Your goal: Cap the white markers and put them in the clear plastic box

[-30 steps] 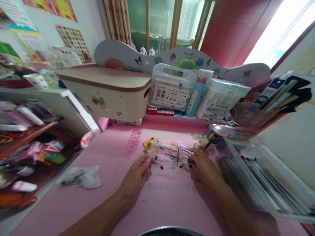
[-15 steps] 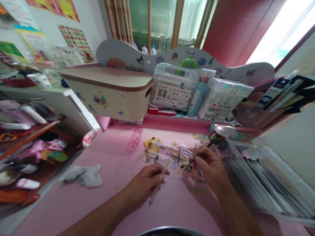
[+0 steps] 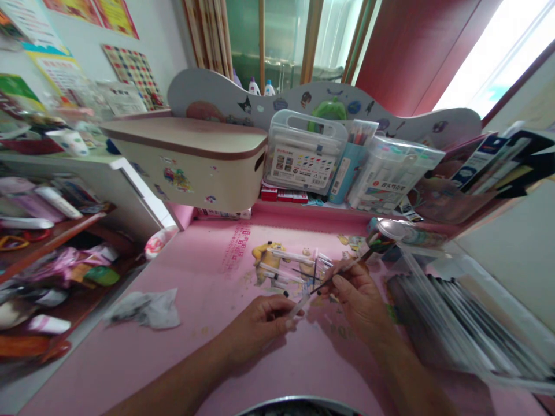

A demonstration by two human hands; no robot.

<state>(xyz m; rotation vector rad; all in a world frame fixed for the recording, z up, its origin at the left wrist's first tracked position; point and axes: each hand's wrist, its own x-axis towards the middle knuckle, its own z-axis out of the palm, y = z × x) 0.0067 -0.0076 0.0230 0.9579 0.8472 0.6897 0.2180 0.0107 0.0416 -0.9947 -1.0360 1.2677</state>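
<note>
My left hand (image 3: pixel 260 323) is closed around a clear, whitish pen barrel (image 3: pixel 300 304), its upper end pointing up and to the right. Between the thumb and fingers of my right hand (image 3: pixel 358 294) is a thin dark pen refill (image 3: pixel 321 285). The refill's lower tip meets the barrel's upper end; whether it is inside cannot be made out. Just beyond both hands, several clear pen barrels (image 3: pixel 292 256) and small black caps (image 3: pixel 286 294) lie scattered on the pink desk (image 3: pixel 203 277).
At right stands a clear plastic box (image 3: pixel 455 370) full of pens, beside a pen cup (image 3: pixel 388 231). A crumpled tissue (image 3: pixel 150 309) lies at left. Along the back shelf are a lidded beige bin (image 3: pixel 195 173) and marker cases (image 3: pixel 303 162). A metal-rimmed round container (image 3: pixel 299 398) is at the near edge.
My right hand has brought the refill left and down to the barrel's end. My left hand has tilted the barrel over towards the right hand, from a steeper angle.
</note>
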